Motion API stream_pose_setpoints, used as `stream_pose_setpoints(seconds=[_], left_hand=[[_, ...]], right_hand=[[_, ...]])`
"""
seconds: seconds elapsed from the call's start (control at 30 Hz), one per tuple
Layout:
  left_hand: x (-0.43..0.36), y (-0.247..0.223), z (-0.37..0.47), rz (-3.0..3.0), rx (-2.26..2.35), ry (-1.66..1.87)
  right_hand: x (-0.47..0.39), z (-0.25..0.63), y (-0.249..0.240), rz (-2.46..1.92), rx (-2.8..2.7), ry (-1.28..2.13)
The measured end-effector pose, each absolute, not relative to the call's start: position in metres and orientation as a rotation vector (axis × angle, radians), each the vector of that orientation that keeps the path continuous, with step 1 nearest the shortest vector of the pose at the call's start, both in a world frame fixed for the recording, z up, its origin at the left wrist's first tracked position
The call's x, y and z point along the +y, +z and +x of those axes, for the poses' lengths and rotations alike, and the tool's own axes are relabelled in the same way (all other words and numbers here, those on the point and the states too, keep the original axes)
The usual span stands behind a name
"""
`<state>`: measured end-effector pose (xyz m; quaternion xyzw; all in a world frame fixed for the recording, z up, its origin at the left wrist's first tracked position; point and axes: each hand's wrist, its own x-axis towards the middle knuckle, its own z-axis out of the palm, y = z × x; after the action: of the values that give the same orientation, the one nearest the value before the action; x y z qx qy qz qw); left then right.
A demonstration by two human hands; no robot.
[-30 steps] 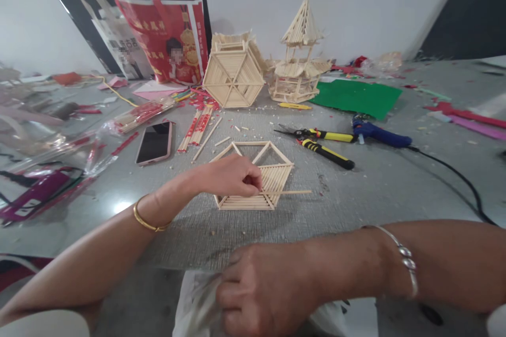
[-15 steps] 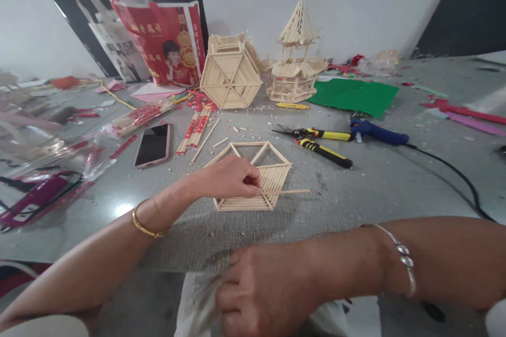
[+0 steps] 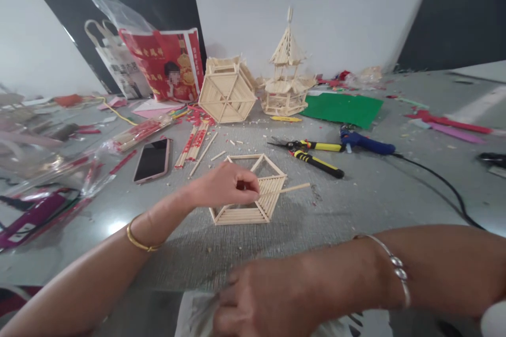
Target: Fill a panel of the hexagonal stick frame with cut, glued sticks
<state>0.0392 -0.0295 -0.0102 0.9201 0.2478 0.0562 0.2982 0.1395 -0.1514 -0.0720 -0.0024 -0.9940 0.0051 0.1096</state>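
My left hand (image 3: pixel 233 184) is closed in a pinch on a thin wooden stick (image 3: pixel 298 188), which points out to the right. It hovers over a flat hexagonal stick frame (image 3: pixel 243 216) lying on the table. Rows of sticks fill the frame's front and right sections, while the back section is bare. At the table's front edge, my right hand (image 3: pixel 269 295) is low, blurred, with its fingers curled downward over a white bag or sheet (image 3: pixel 193 310). What those fingers hold, if anything, is hidden.
Behind the frame stand a hexagonal stick structure (image 3: pixel 227 97) and a stick pagoda (image 3: pixel 286 84). Yellow-black pliers (image 3: pixel 316 160) and a blue glue gun (image 3: pixel 369 143) lie at right. A phone (image 3: pixel 152 160), red-wrapped sticks (image 3: pixel 192 142) and a purple tool (image 3: pixel 35 216) are at left.
The view has tilted up, so the table things sit lower. The stick in my left hand now slants slightly upward to the right. My right hand stays low near the table edge.
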Motion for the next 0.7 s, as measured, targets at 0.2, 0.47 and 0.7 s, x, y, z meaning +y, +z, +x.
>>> stream_pose_setpoints(seconds=[0.2, 0.47, 0.7], left_hand=[[-0.015, 0.006, 0.027, 1.965, 0.651, 0.499], [-0.012, -0.002, 0.006, 1.254, 0.715, 0.965], [-0.009, -0.030, -0.012, 1.128, 0.699, 0.986]], right_hand=[[-0.141, 0.156, -0.036, -0.075, -2.769, -0.256], [-0.059, 0.286, -0.007, -1.856, -2.396, -0.254], [-0.034, 0.318, -0.035, -2.097, -2.458, 0.135]])
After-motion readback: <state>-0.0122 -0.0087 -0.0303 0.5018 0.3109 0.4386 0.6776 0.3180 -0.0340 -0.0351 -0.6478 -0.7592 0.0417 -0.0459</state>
